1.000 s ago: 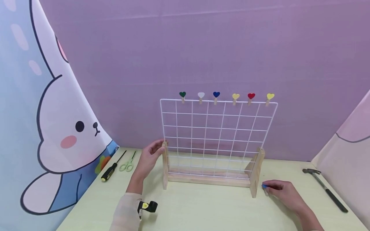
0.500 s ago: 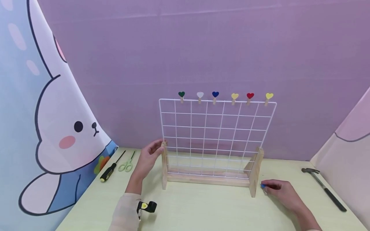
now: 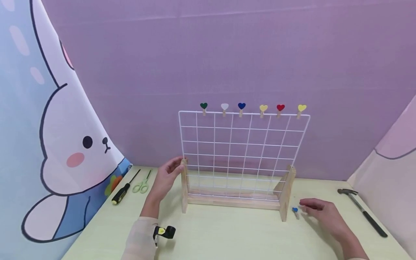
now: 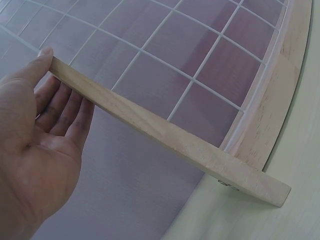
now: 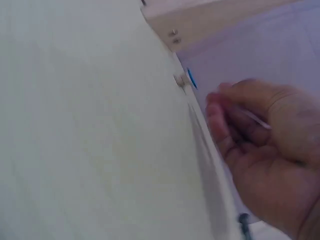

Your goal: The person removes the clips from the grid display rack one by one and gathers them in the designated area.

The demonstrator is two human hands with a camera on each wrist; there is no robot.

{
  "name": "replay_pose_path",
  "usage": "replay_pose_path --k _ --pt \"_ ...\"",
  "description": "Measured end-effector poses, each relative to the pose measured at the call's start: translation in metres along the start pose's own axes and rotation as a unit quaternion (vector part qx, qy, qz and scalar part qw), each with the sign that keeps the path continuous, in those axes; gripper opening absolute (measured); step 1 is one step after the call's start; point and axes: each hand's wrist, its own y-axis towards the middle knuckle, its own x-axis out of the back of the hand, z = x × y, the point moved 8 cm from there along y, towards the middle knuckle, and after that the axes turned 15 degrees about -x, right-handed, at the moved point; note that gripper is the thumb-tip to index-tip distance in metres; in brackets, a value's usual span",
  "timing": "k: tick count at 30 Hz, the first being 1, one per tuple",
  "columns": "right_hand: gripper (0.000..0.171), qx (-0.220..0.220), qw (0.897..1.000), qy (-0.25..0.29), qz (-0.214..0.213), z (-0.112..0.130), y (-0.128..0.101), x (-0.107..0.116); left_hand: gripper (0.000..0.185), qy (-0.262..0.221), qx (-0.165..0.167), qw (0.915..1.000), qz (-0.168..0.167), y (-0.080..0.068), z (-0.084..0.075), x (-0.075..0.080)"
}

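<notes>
A white wire grid [image 3: 240, 144] stands upright in a wooden stand [image 3: 234, 203]. Several heart-topped mini clothespins, including a red one [image 3: 280, 109], are clipped along its top bar. My left hand [image 3: 165, 178] holds the upper end of the stand's left side post [image 4: 150, 125], thumb on one face and fingers on the other. To the right of the stand, a clothespin with a blue heart [image 3: 295, 212] lies on the table. Just right of it is my right hand [image 3: 326, 216], apart from it, with loosely curled fingers and nothing seen in them.
A screwdriver [image 3: 121, 193] and light green scissors [image 3: 141, 186] lie at the left on the pale table [image 3: 221, 234]. On the right side rests a claw hammer [image 3: 364, 211]. Behind hangs a purple cloth [image 3: 227, 54], with a rabbit-print cloth [image 3: 69, 137] at the left.
My right hand has let go of the blue-heart clothespin and drawn slightly away to the right. My left hand keeps its hold on the side post.
</notes>
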Motion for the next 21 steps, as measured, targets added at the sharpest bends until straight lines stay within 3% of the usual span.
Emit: replay_pose_path --k 6,13,21 --pt "0.045 0.018 1.0 0.021 -0.009 0.024 -0.004 0.035 0.044 -0.015 -0.009 0.9998 0.001 0.001 -0.003 -0.001" --pt "0.04 0.081 0.996 0.024 -0.04 0.089 -0.017 0.09 0.043 -0.016 -0.009 0.9998 0.0 0.002 -0.002 -0.001" --pt "0.041 0.092 0.993 0.008 -0.079 0.149 -0.036 0.132 0.043 -0.014 0.004 0.9999 -0.003 0.001 -0.001 0.0"
